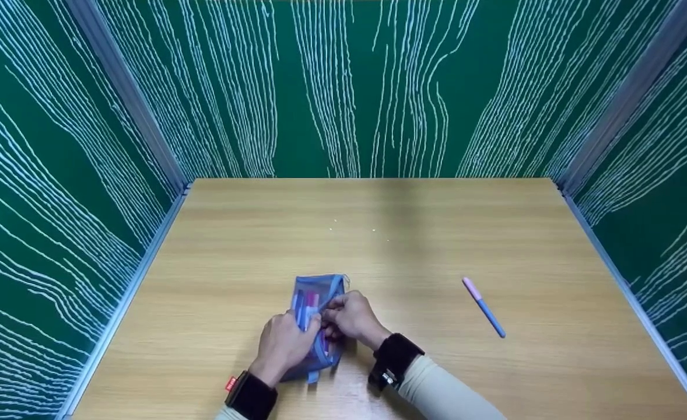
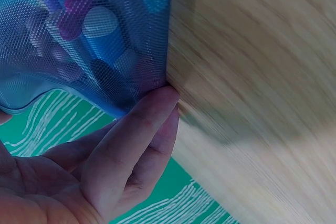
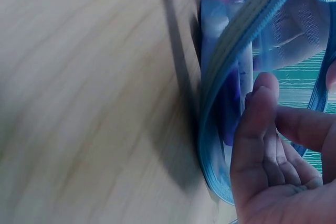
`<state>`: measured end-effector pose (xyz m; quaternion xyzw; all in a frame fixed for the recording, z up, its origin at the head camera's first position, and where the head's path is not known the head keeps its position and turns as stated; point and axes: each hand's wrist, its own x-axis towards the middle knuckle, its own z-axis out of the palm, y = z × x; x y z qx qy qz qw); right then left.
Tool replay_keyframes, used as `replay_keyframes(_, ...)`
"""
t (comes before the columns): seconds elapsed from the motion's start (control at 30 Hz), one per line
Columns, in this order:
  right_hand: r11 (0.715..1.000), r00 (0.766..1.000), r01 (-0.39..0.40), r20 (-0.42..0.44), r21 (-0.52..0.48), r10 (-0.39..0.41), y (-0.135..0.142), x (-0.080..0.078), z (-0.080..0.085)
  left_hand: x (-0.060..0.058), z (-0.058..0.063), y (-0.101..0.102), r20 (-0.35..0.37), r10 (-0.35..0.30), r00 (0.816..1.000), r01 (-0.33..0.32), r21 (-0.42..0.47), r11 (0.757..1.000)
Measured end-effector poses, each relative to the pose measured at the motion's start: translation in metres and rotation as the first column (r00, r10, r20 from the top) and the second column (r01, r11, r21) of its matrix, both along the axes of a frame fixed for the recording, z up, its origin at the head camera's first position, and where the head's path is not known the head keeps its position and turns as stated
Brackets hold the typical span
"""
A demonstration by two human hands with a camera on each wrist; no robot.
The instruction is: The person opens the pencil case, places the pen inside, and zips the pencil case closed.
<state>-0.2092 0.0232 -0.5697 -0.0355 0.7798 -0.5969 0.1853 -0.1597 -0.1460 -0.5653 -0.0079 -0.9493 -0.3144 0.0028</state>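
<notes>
A blue mesh pencil case is on the table, held at its left side by my left hand. In the left wrist view the fingers lie against a lower corner of the mesh. Pens with pink, blue and purple parts show through it. My right hand is at the case's right side. The right wrist view shows the zipper edge parted, with the right fingers and thumb close together at the opening. No pen is seen between them. Some right fingertips are hidden in the head view.
A pink and blue pen lies alone on the wooden table, right of the hands. Small white specks dot the tabletop farther back. Green panels with white wavy lines enclose the table at the back and both sides.
</notes>
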Motion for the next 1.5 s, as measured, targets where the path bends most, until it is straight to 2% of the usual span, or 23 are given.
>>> replay_keyframes(0.33, 0.996, 0.999, 0.039, -0.041, 0.077, -0.036, 0.012, -0.005, 0.004, 0.000, 0.000, 0.000, 0.010, 0.014, 1.000, -0.014, -0.008, 1.000)
replay_keyframes(0.47, 0.990, 0.995, 0.062, -0.090, 0.126, -0.050, 0.017, -0.006, 0.005, -0.001, -0.001, 0.000, -0.012, 0.015, 1.000, -0.016, -0.014, 1.000)
replay_keyframes(0.7, 0.948, 0.973, 0.108, -0.229, 0.299, -0.039, 0.029, -0.009, 0.007, 0.000, -0.001, 0.000, -0.005, 0.014, 1.000, -0.014, -0.010, 1.000)
replay_keyframes(1.07, 0.911, 0.966, 0.157, -0.250, 0.381, -0.062, 0.053, -0.010, 0.010, 0.002, 0.001, 0.001, 0.021, 0.017, 1.000, -0.017, 0.010, 1.000)
replay_keyframes(1.33, 0.909, 0.966, 0.192, -0.233, 0.369, -0.109, 0.075, -0.010, 0.010, 0.001, 0.003, 0.001, 0.038, 0.023, 0.999, -0.025, 0.042, 0.999)
replay_keyframes(1.5, 0.906, 0.964, 0.209, -0.231, 0.367, -0.129, 0.091, -0.011, 0.010, 0.001, 0.002, 0.001, -0.001, 0.019, 1.000, -0.019, 0.008, 1.000)
